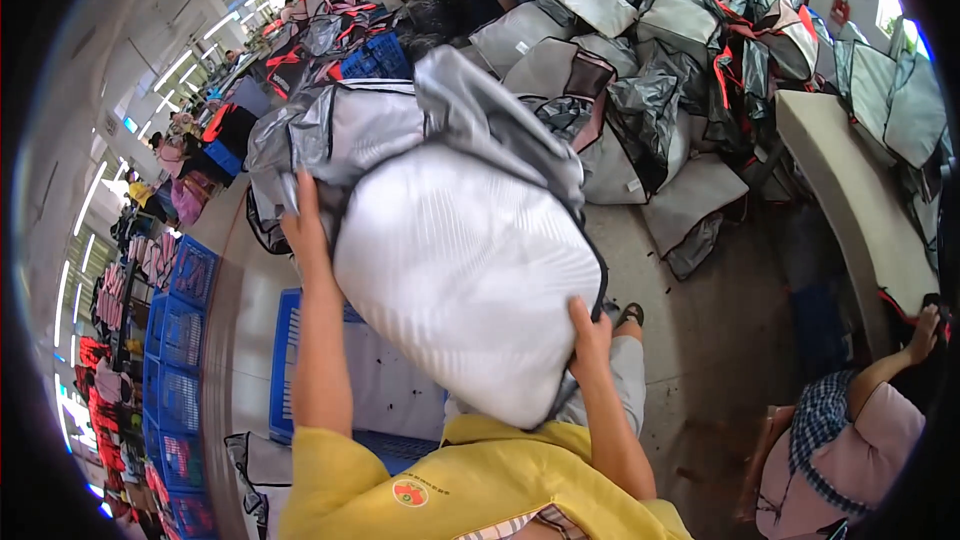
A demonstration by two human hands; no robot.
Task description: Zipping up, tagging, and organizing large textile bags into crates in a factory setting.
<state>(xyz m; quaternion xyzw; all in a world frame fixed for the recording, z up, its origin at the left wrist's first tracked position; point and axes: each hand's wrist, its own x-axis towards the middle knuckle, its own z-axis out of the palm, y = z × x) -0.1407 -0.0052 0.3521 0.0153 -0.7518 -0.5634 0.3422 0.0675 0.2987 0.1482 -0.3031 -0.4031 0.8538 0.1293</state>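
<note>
A large silver-lined bag [465, 250] with dark edging and a broad, pale, padded panel fills the middle of the view. It is tilted up in front of my body. My left hand [308, 215] is closed on its crumpled silver side at the left. At the lower right, my right hand [588, 335] grips the dark-edged rim, thumb on the pale face. Loose silver lining folds up at the bag's far end. The fingers of both hands are partly hidden behind the material.
Silver-grey bags [680, 30] are heaped at the far side. A blue crate [285, 360] stands below the bag, and stacked blue crates [180, 340] line the left. At right are a long pale bench [850, 180] and a co-worker in a pink top [860, 450].
</note>
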